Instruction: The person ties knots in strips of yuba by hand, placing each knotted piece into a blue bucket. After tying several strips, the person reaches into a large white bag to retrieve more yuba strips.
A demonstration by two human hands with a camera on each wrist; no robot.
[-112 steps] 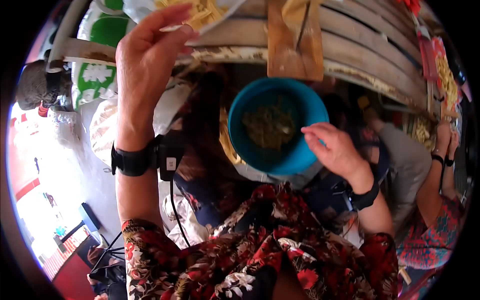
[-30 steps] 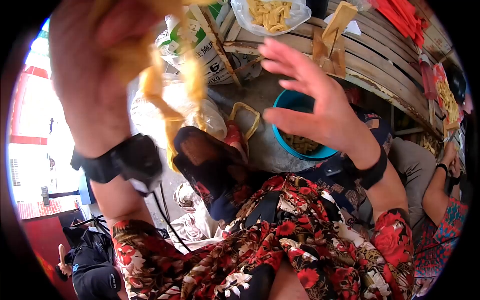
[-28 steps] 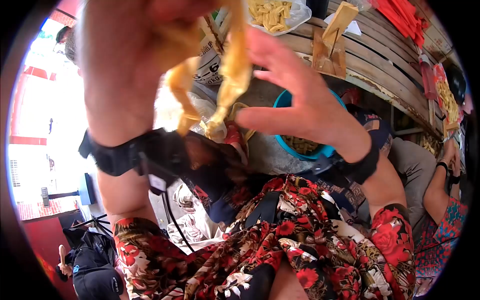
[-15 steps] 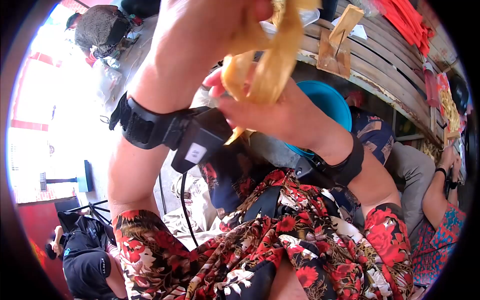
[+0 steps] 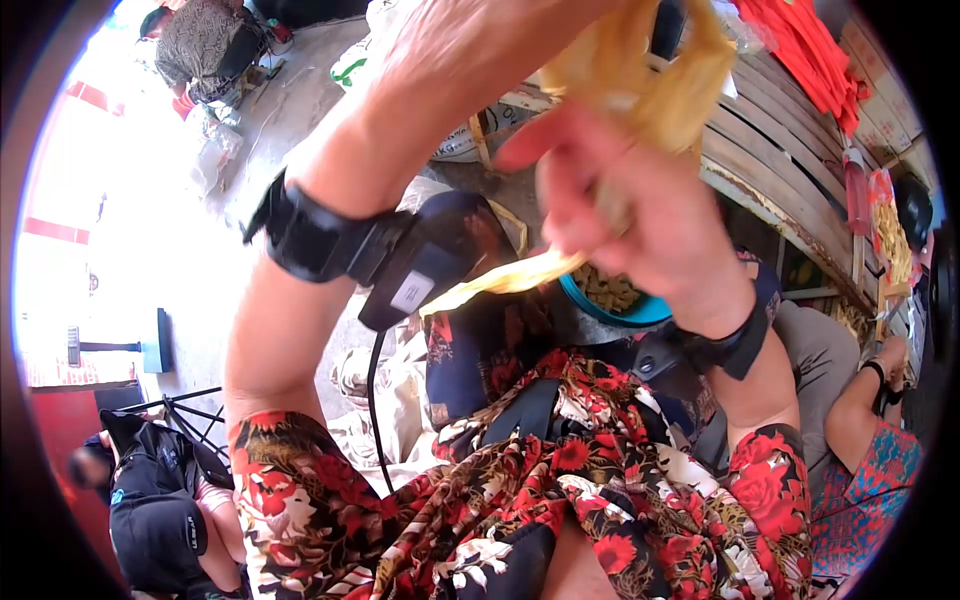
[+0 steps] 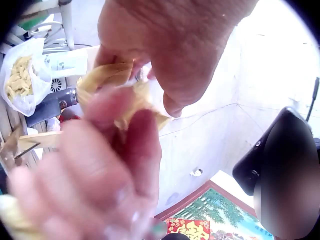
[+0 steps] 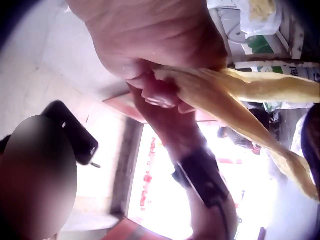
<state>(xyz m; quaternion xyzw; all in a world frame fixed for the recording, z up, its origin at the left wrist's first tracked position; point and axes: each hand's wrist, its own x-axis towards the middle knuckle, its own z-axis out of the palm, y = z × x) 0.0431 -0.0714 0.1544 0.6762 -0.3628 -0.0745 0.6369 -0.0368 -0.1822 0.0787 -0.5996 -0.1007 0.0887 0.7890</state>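
Observation:
My left hand point(image 6: 175, 45) is raised, mostly beyond the top edge of the head view. In the left wrist view its fingers hold a long, limp yellow strip point(image 5: 690, 85) resembling bean curd skin. Blurred by motion, my right hand point(image 5: 640, 220) curls its fingers round the strip close to the left hand. One narrow tail of the strip sticks out from the right hand toward the lower left. Two lengths trail sideways from the right hand in the right wrist view. Below it is a blue bucket point(image 5: 625, 317) with cut pieces point(image 5: 603, 290) in it, partly hidden by the hand.
A slatted wooden bench point(image 5: 780, 185) runs along the upper right, with red cloth or plastic point(image 5: 808, 60) on it. A white bag point(image 6: 44, 82) holds more cut pieces. Near it is a wooden block point(image 6: 42, 140). Another person point(image 5: 870, 475) sits at the right.
The left hand has carried the yellow strip from the upper left across to the right hand. The right hand, spread with nothing in it a second ago, now grips the strip.

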